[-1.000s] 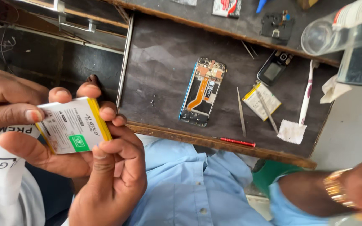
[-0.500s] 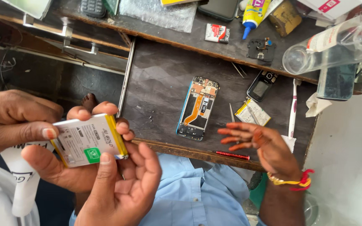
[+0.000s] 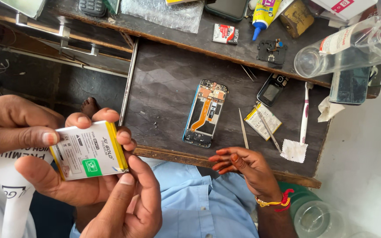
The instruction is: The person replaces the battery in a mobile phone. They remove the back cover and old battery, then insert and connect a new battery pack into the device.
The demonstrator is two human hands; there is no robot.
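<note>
Both your hands, left [image 3: 14,128] and right [image 3: 124,198], pinch the replacement phone battery [image 3: 89,150], fingers pressed on its edges. At two o'clock the opened phone [image 3: 206,112] lies batteryless. Fitting remains.

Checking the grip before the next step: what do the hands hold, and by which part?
Both hands hold a flat white phone battery: left hand pinches its left edge, right hand supports it underneath.

A white, yellow-edged battery pack [image 3: 89,150] with a green label sits near left. Far off lie a small red-and-white packet [image 3: 225,34], a yellow glue bottle [image 3: 264,12], and what may be a white box [image 3: 338,7] at far right
</note>
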